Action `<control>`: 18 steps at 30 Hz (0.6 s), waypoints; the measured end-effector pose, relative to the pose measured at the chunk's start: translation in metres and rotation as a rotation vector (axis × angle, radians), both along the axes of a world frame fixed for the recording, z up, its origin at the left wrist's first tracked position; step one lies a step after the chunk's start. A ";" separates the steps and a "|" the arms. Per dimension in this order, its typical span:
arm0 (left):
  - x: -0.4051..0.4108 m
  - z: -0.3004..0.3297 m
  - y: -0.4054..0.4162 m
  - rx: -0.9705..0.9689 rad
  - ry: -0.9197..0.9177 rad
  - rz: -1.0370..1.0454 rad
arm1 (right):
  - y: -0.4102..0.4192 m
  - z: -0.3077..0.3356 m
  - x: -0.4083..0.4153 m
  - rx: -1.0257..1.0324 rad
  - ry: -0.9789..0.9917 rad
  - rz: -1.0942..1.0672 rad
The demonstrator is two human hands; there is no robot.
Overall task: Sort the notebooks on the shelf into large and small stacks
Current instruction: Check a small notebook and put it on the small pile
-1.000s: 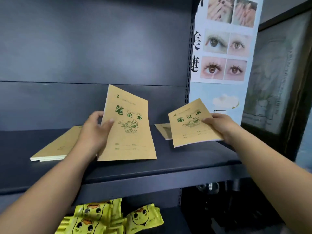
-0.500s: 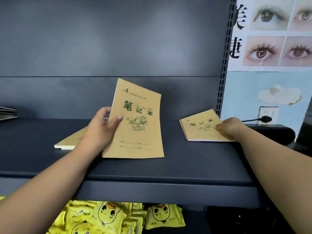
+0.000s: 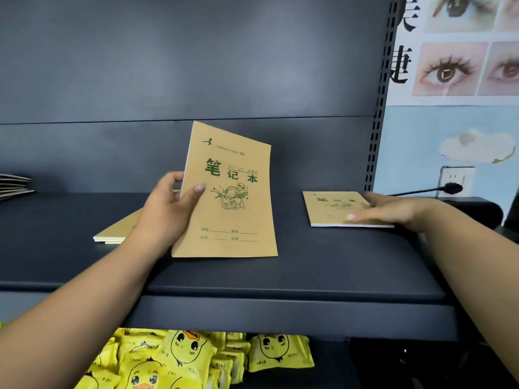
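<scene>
My left hand (image 3: 165, 211) grips a large tan notebook (image 3: 233, 203) by its left edge and holds it upright above the dark shelf (image 3: 280, 276), thumb on the cover. Behind that hand a stack of large notebooks (image 3: 118, 231) lies flat, partly hidden. At the shelf's right end a small stack of small tan notebooks (image 3: 331, 209) lies flat. My right hand (image 3: 393, 213) rests on its right side with straight fingers.
More thin books (image 3: 14, 186) lie at the shelf's far left edge. Yellow duck-print packets (image 3: 179, 360) fill the shelf below. To the right hang a poster of eyes (image 3: 455, 66) and a wall socket with a black plug (image 3: 452, 188).
My right hand carried the small notebook down onto the right stack and now lies flat on it. The large notebook in my left hand has stayed upright. The camera view shifted left.
</scene>
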State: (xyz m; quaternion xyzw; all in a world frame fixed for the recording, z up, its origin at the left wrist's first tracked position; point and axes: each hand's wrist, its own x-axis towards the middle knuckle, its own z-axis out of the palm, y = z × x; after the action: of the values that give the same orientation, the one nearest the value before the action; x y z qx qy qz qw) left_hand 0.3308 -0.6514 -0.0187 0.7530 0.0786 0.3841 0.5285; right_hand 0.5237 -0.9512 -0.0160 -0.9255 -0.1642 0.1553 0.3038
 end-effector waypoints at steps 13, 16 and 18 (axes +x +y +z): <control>0.006 0.006 -0.024 -0.105 -0.010 -0.040 | -0.004 -0.002 -0.014 0.125 -0.047 -0.042; 0.025 0.016 -0.047 -0.095 0.030 -0.074 | -0.019 0.007 -0.029 0.183 -0.033 -0.101; 0.048 0.021 -0.067 -0.147 0.079 -0.120 | -0.037 0.014 -0.040 0.232 0.025 -0.084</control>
State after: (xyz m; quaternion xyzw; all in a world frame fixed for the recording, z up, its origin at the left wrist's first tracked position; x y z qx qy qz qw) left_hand 0.3787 -0.7183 0.0024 0.7301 0.0819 0.3150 0.6008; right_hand 0.4833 -0.9887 -0.0016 -0.8881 -0.1385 0.1339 0.4173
